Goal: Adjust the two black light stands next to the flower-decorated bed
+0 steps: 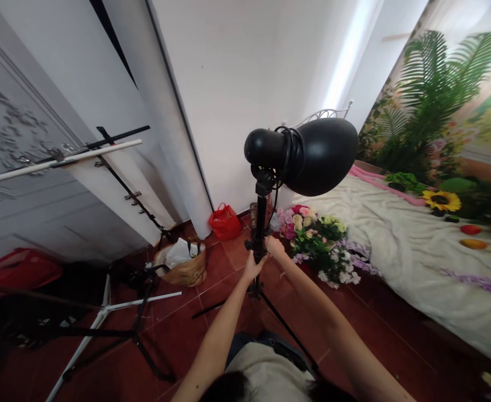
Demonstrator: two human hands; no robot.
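Observation:
A black studio lamp with a dome reflector and a coiled cable sits on top of a black light stand. Around the stand's pole, near a clamp knob, my left hand is wrapped. Just above and to the right, my right hand is closed against the same pole; its fingertips are partly hidden. The stand's thin legs spread over the floor below my hands.
Artificial flowers lie right of the stand beside a cloth-covered bed. A red bag and a woven basket stand ahead-left. Farther left are tripod legs and a white crossbar with clips.

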